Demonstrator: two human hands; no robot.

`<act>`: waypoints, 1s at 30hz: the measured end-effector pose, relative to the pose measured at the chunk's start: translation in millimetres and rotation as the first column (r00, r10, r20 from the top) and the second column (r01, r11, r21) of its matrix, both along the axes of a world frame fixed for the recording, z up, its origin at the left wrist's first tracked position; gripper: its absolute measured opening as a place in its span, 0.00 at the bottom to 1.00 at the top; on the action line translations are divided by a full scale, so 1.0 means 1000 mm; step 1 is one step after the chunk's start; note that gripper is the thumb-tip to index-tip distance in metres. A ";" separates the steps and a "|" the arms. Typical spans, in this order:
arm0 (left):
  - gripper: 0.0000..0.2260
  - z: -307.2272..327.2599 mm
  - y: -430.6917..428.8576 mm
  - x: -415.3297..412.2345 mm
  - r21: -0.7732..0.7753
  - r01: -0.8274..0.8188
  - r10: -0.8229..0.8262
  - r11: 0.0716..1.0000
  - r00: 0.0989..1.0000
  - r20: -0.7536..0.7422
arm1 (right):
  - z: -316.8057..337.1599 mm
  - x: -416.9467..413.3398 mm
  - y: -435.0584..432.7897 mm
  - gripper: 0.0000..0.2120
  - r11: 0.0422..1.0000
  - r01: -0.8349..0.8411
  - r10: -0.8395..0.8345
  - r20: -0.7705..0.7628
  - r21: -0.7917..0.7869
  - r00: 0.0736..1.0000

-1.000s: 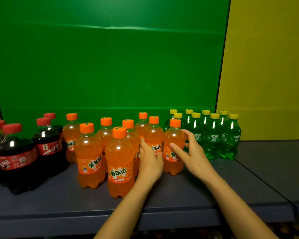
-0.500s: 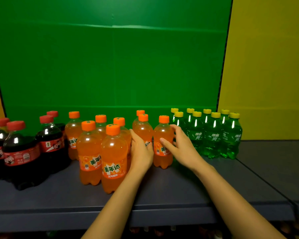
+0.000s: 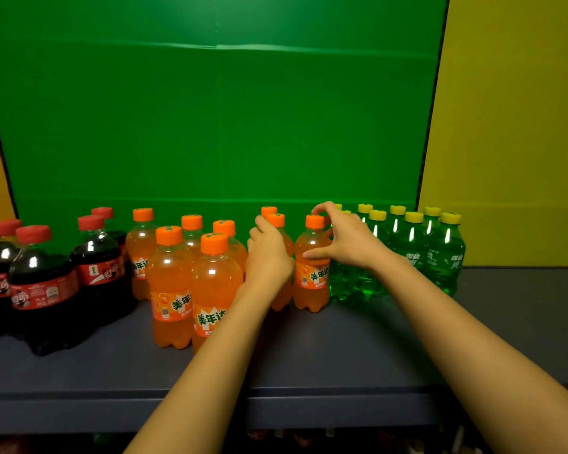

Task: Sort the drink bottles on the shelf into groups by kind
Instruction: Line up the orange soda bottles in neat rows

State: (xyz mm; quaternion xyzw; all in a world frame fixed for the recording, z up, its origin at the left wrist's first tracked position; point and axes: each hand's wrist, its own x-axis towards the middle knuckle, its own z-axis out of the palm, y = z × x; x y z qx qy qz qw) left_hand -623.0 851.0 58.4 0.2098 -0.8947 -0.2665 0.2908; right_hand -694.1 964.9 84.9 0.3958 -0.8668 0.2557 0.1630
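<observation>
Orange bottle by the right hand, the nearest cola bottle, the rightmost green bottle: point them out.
Orange bottle (image 3: pixel 312 276): head view, its label.
Cola bottle (image 3: pixel 41 291): head view, its red label.
Green bottle (image 3: pixel 448 253): head view, its body.

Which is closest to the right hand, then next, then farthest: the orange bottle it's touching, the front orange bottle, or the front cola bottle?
From the right hand:
1. Orange bottle it's touching, just left of it.
2. Front orange bottle, further left and nearer the shelf edge.
3. Front cola bottle, far left.

Green backdrop (image 3: pixel 210 126), yellow wall (image 3: pixel 512 126)
</observation>
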 end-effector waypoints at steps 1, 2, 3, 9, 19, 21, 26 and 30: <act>0.28 0.004 0.000 0.000 -0.014 -0.006 0.006 1.000 1.000 0.029 | 0.001 -0.001 -0.001 0.36 1.000 0.003 -0.003 0.001 0.008 1.000; 0.27 0.008 0.000 0.001 -0.033 -0.015 0.017 0.999 0.998 0.057 | 0.002 -0.002 -0.002 0.37 1.000 0.006 -0.006 0.005 0.015 1.000; 0.26 0.013 0.000 0.001 -0.054 -0.028 0.033 0.998 0.996 0.082 | 0.002 -0.004 -0.003 0.37 1.000 0.007 -0.007 0.011 0.020 1.000; 0.29 0.042 -0.010 0.002 -0.237 -0.025 0.077 0.971 0.974 0.214 | 0.009 -0.003 -0.012 0.37 0.995 0.012 -0.012 -0.004 0.098 1.000; 0.35 0.069 -0.025 -0.002 -0.387 0.148 0.067 0.910 0.869 0.491 | 0.012 -0.009 -0.035 0.38 0.988 0.040 -0.040 -0.004 0.147 0.999; 0.34 0.071 -0.029 -0.005 -0.411 0.167 0.075 0.896 0.857 0.510 | 0.011 -0.012 -0.038 0.37 0.985 0.053 -0.052 -0.011 0.162 0.999; 0.31 0.076 -0.031 -0.003 -0.530 0.193 0.145 0.826 0.836 0.530 | 0.023 -0.014 -0.048 0.34 0.971 0.088 -0.065 -0.109 0.224 0.992; 0.21 0.095 -0.048 0.018 -0.534 0.236 0.073 0.812 0.866 0.495 | 0.042 -0.022 -0.070 0.27 0.981 0.041 -0.015 -0.134 0.191 0.991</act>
